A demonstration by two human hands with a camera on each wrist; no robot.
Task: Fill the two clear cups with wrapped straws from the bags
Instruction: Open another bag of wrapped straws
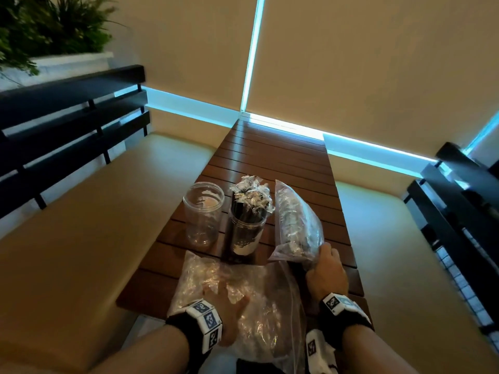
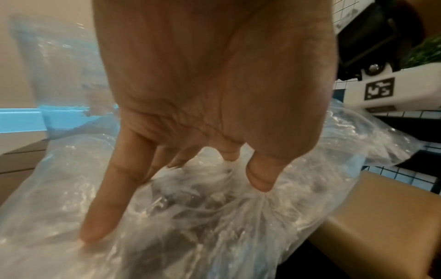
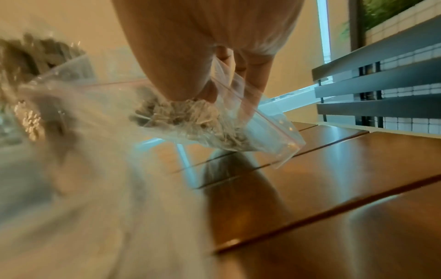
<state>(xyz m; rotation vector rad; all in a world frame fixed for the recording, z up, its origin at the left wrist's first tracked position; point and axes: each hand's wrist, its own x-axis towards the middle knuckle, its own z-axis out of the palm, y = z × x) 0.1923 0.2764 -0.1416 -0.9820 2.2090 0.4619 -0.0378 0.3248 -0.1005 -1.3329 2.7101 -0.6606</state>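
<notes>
An empty clear cup (image 1: 204,214) stands on the wooden table (image 1: 270,157). Right of it a second clear cup (image 1: 247,230) is packed with dark wrapped straws (image 1: 251,197) that stick out of its top. My right hand (image 1: 326,268) pinches the near end of a zip bag of straws (image 1: 295,225), which slants up off the table; in the right wrist view the thumb and fingers of that hand (image 3: 214,94) close on the bag (image 3: 203,122). My left hand (image 1: 229,298) shows through the crumpled near bag (image 1: 259,306), fingers spread. In the left wrist view the left hand (image 2: 190,166) presses into the plastic (image 2: 214,226).
Beige bench seats (image 1: 81,225) with dark slatted backs (image 1: 67,117) run along both sides of the narrow table. A planter with green leaves (image 1: 40,28) sits at the far left. The far half of the table top is bare wood.
</notes>
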